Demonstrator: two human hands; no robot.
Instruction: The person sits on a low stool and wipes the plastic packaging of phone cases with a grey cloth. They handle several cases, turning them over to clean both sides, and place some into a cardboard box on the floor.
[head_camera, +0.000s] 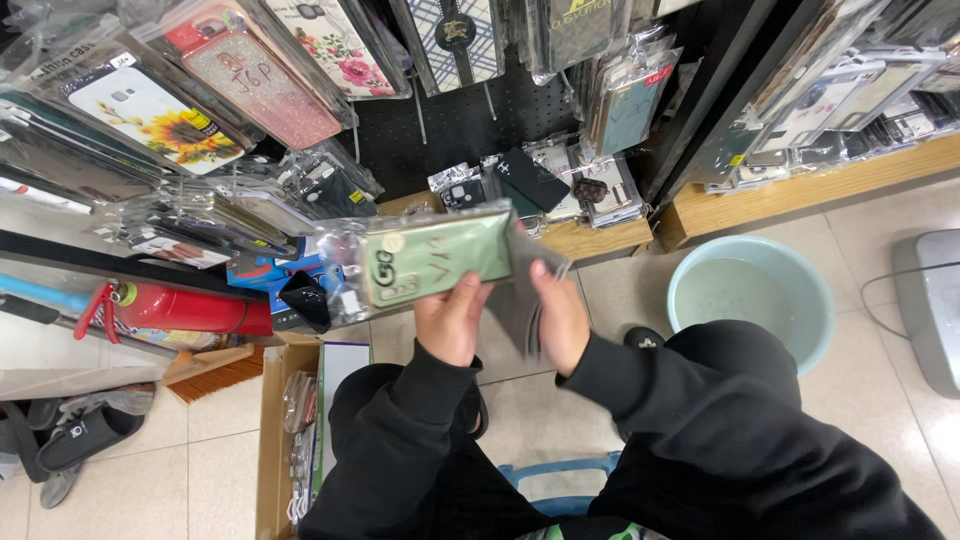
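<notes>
Head view: left hand (452, 318) grips glossy pkt'd green case (435, 260) (crinkly plastic); right hand (560, 312) pinches grey cloth (522, 300).

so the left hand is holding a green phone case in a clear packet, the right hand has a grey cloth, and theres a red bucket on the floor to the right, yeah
Not quite: the bucket is pale blue-green, not red, as the head view shows. The rest holds: the left hand holds the green phone case in its clear packet, the right hand the grey cloth.

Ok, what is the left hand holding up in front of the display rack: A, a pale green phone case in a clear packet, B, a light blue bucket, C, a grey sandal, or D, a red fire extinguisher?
A: the left hand grips a pale green phone case in a clear packet, while the fire extinguisher, sandal and bucket sit apart, untouched.
</notes>
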